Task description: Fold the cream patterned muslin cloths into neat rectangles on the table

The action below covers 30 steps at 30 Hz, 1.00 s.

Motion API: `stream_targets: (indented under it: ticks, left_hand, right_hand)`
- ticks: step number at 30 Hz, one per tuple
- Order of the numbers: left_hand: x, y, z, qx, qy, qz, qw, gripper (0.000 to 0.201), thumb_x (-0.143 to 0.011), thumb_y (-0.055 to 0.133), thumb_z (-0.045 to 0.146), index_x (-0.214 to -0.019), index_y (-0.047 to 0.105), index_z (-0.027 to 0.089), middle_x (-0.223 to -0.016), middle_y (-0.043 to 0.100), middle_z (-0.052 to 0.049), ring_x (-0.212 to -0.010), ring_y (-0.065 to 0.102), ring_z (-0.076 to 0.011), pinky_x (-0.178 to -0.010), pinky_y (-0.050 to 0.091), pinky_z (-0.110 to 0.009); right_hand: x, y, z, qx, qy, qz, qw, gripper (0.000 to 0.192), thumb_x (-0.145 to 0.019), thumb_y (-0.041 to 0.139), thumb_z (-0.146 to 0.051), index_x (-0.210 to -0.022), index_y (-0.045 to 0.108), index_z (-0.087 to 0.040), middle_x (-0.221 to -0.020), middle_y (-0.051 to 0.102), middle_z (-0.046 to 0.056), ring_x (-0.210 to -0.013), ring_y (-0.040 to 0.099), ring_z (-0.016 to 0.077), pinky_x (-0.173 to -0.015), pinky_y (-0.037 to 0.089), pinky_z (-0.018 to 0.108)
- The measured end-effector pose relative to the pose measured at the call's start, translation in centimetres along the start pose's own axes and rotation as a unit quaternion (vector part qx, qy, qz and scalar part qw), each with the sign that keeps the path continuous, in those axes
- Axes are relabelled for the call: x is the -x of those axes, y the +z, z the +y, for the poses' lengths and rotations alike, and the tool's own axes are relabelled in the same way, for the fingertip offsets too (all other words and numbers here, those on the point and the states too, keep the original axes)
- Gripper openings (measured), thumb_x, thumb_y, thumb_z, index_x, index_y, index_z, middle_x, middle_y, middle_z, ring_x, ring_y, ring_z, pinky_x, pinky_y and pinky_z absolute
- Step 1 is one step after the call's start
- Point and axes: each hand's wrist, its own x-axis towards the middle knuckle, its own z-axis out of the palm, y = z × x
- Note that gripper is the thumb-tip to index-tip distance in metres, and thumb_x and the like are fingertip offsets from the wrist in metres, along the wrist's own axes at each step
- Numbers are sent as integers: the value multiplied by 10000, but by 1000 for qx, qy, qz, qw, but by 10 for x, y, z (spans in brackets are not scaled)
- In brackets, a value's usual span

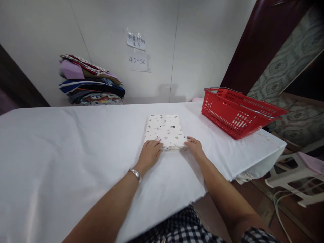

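Your left hand lies palm down on the near left corner of the folded cloth, fingers together and flat, pressing on it rather than closing round it. A metal bracelet sits on that wrist. Your right hand rests at the near right corner of the same cloth, fingertips touching its edge, the fingers loosely bent; this grip is open too, with nothing clasped in it.

The folded cloth is white with small dark and grey specks. It lies flat as a neat rectangle, its long sides running away from you, a little right of the middle of the bench, nearer the near edge than the far one. The bench is covered by a white sheet that hangs over the near edge and the right-hand corner.

A red basket with metal handles stands near the far right corner of the bench, well apart from the cloth and tilted slightly. A stack of folded fabrics in mixed colours sits beyond the far edge on the left, against the wall. Two paper notes are stuck to that wall above the far edge. A white plastic stool stands on the floor past the right edge.
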Motion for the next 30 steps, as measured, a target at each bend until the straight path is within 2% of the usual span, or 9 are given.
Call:
stream_targets:
  ticks: [8, 11, 17, 24, 30]
  left_hand:
    - [0, 0, 0, 3, -2, -2, 1000, 251, -840, 479, 139, -1052, 591, 212, -1059, 611, -57, -1022, 520, -208, -903, 390, -395]
    - [0, 0, 0, 3, -1, -1, 1000, 251, -835, 483, 135, -1048, 593, 210, -1059, 611, -59, -1020, 522, -211, -903, 388, -394]
    - [1, 0, 0, 8, -1, 7, 1000, 262, -832, 483, 137, -1059, 594, 207, -1061, 609, -63, -1024, 522, -213, -903, 391, -396]
    - [2, -1, 0, 8, 2, 7, 1000, 265, -827, 485, 132, -1059, 591, 207, -1061, 608, -63, -1024, 520, -211, -905, 393, -395]
    - [2, 1, -1, 3, 3, 9, 1000, 264, -832, 482, 135, -1062, 589, 210, -1071, 605, -62, -1031, 515, -214, -913, 387, -397]
  right_hand:
    - [-3, -5, 7, 91, -24, -15, 995, 334, -675, 619, -485, -574, 552, -174, -1240, 556, 103, -1051, 554, 250, -923, 359, 368]
    - [-4, -7, 11, 112, -18, -27, 993, 362, -676, 613, -516, -580, 549, -173, -1249, 552, 111, -1048, 556, 247, -914, 366, 356]
    - [-6, -7, 12, 179, -21, -12, 984, 345, -655, 608, -523, -604, 589, -182, -1257, 549, 100, -1046, 560, 255, -907, 391, 360]
    - [-3, -8, 1, 198, -7, -27, 980, 364, -644, 615, -539, -596, 567, -182, -1270, 540, 113, -1079, 549, 271, -889, 394, 343]
    - [-3, -5, 3, 189, 0, -29, 982, 361, -613, 638, -534, -585, 560, -183, -1253, 556, 113, -1073, 545, 287, -896, 375, 361]
